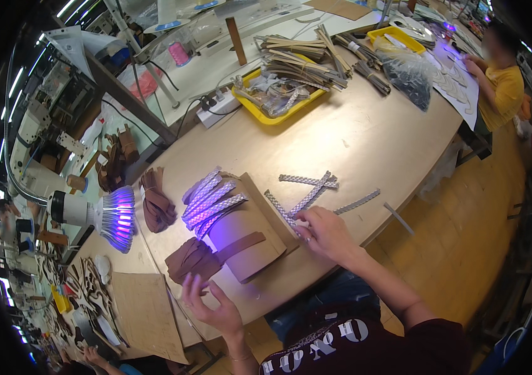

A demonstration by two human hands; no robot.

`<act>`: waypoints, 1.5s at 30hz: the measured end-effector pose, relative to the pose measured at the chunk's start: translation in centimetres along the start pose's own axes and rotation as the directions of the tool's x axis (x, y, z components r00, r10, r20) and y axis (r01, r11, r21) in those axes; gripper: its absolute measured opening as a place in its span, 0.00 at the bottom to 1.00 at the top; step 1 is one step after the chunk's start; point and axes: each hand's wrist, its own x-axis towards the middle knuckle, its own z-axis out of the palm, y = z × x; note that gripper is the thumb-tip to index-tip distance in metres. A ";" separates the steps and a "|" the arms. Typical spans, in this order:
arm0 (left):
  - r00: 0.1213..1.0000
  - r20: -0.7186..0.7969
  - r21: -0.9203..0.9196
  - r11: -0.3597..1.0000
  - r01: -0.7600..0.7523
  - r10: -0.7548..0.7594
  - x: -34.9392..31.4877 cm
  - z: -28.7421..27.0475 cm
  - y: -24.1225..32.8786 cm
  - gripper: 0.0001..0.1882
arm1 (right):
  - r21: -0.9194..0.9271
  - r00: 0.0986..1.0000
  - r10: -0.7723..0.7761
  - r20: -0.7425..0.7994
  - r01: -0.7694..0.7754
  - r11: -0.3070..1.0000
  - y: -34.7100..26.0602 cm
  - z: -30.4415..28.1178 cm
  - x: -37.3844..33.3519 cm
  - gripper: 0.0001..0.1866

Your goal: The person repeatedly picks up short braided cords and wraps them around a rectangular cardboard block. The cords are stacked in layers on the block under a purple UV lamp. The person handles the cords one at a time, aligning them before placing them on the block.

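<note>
My right hand (325,232) rests on the table edge, its fingertips on the end of a silver patterned strap (281,211) that lies among a few crossed ones (313,187). My left hand (211,307) hovers with fingers apart just below a pile of brown leather straps (189,259), holding nothing. A row of silver patterned straps (211,199) lies fanned on a cardboard sheet (256,240) under violet light. One brown strap (241,245) lies across that sheet.
A purple lamp (116,217) shines from the left. More brown straps (156,203) lie beside it. A yellow tray (272,94) with strips and bags stands farther back. Another person in yellow (502,87) works at the far right. A cardboard board (147,312) lies lower left.
</note>
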 end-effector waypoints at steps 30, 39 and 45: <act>0.752 0.646 -0.702 0.288 0.652 -0.130 2.6 0.2 6.9 0.20 | 0.798 0.804 0.191 0.563 -0.589 0.128 -5.7 -3.9 -1.8 0.27; 0.757 0.596 -0.770 0.077 0.634 -0.268 4.2 -0.7 2.9 0.17 | 0.763 0.799 0.124 0.589 -0.600 0.242 -9.0 -2.3 -0.2 0.24; 0.746 0.587 -0.777 0.041 0.629 -0.315 5.2 -1.0 1.9 0.17 | 0.749 0.840 0.092 0.534 -0.521 0.409 -10.0 -2.1 1.2 0.19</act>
